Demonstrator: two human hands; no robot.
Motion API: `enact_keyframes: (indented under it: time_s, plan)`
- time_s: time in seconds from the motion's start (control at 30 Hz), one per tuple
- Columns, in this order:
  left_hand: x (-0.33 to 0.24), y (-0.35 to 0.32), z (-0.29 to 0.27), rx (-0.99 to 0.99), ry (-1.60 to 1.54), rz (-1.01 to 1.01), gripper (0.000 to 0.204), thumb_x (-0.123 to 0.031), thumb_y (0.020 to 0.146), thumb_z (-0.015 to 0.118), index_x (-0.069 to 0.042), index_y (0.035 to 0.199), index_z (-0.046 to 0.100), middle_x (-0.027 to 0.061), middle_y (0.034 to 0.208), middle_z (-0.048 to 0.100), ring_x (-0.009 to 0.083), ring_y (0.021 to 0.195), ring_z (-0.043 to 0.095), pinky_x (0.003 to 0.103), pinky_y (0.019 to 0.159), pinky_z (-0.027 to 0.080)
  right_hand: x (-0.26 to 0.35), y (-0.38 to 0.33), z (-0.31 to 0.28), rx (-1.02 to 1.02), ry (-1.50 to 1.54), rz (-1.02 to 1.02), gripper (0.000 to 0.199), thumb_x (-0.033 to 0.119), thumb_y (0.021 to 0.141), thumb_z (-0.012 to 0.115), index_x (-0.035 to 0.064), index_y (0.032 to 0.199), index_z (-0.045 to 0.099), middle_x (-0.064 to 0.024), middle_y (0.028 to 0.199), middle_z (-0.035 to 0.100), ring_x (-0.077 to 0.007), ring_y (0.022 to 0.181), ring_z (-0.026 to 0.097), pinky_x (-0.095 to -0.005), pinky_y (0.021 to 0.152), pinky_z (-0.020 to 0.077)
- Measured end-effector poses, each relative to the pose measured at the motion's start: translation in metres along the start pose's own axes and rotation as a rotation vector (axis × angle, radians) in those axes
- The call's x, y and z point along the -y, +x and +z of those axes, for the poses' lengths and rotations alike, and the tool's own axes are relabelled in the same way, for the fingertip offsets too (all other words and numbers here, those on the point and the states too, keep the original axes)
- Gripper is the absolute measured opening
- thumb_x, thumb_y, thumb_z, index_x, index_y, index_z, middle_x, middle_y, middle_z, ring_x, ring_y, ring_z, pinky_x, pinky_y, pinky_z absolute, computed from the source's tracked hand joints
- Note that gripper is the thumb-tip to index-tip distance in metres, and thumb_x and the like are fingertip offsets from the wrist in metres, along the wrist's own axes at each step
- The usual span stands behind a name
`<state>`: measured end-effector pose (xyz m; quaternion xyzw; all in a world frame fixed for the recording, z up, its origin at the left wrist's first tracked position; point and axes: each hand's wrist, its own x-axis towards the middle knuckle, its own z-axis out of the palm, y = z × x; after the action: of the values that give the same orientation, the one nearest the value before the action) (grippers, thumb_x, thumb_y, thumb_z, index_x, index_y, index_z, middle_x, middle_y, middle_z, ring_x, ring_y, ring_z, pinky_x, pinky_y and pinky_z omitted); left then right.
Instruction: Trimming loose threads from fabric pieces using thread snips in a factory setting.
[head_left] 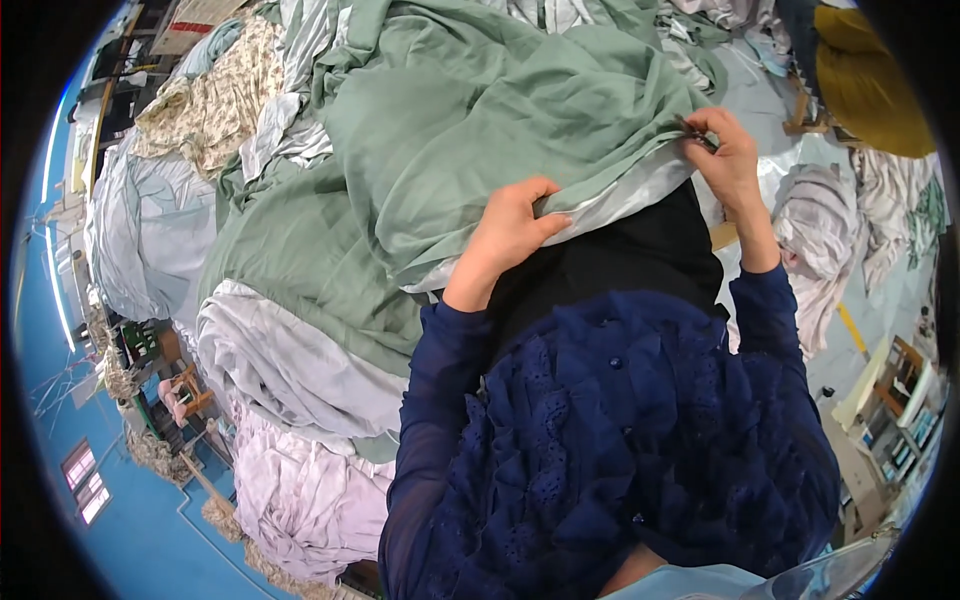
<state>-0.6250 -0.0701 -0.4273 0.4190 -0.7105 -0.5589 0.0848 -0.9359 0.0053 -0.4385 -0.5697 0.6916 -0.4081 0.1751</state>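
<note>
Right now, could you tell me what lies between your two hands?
In the head view, the hem of the green sheet with its pale grey edge stretches from left hand to right hand.

Sheer navy sleeves (440, 400), ruffled eyelet navy top (620, 430), black skirt (620, 260)

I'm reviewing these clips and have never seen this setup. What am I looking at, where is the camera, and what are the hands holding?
There is no machine here: a person works with bare hands. The single picture comes from a wide fisheye camera worn on the head, looking down, so edges bend. The left hand and right hand both grip the edge of a large green fabric sheet with a pale lining. The right hand also seems to pinch a small dark tool, too small to identify. Around lie piles of pale grey, lilac and floral cloth.
</note>
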Motion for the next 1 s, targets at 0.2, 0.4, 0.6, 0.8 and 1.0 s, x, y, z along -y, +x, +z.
enact_keyframes:
  time_s: [0.2,0.4,0.6,0.8,1.0]
  plan:
    - [0.003,0.003,-0.006,0.029,-0.146,-0.077,0.019,-0.008,0.078,0.074,0.001,0.094,0.068,-0.0014,0.074,0.064,0.0047,0.064,0.051,0.023,0.058,0.041,0.065,-0.032,0.024,0.103,0.188,0.108,0.023,0.005,0.077,0.075,0.0023,0.098,0.067,-0.0017,0.086,0.061,-0.0078,0.073,0.051,-0.0245,0.064,0.0423]
    - [0.005,0.003,-0.002,0.019,-0.213,-0.060,0.025,-0.011,0.073,0.074,0.002,0.093,0.068,0.0014,0.068,0.059,0.0067,0.061,0.046,0.027,0.056,0.040,0.092,-0.049,0.075,0.476,0.327,0.350,0.020,0.015,0.081,0.075,-0.0031,0.090,0.070,0.0012,0.064,0.057,-0.0030,0.060,0.046,-0.0224,0.054,0.0383]
    - [0.000,0.000,0.000,-0.012,-0.096,-0.018,0.027,-0.009,0.072,0.073,0.003,0.096,0.066,0.0046,0.074,0.063,0.0087,0.066,0.052,0.028,0.060,0.044,0.093,-0.046,0.092,0.431,0.401,0.446,0.015,0.013,0.083,0.072,-0.0014,0.084,0.069,0.0049,0.060,0.053,-0.0010,0.060,0.045,-0.0225,0.052,0.0349]
    - [0.002,-0.002,-0.003,0.044,-0.214,-0.032,0.029,-0.008,0.072,0.073,0.003,0.098,0.066,0.0060,0.079,0.065,0.0100,0.072,0.056,0.028,0.065,0.046,0.084,-0.048,0.073,0.380,0.564,0.443,0.013,0.010,0.086,0.069,0.0013,0.078,0.064,0.0072,0.065,0.055,-0.0011,0.062,0.047,-0.0204,0.056,0.0369]
    - [-0.003,-0.001,-0.008,0.078,-0.185,-0.069,0.031,-0.009,0.072,0.073,0.003,0.100,0.065,0.0054,0.080,0.064,0.0105,0.072,0.055,0.027,0.067,0.046,0.067,-0.051,0.031,0.105,0.600,0.435,0.008,0.007,0.087,0.068,0.0017,0.082,0.065,0.0075,0.070,0.056,-0.0019,0.066,0.048,-0.0195,0.061,0.0388]
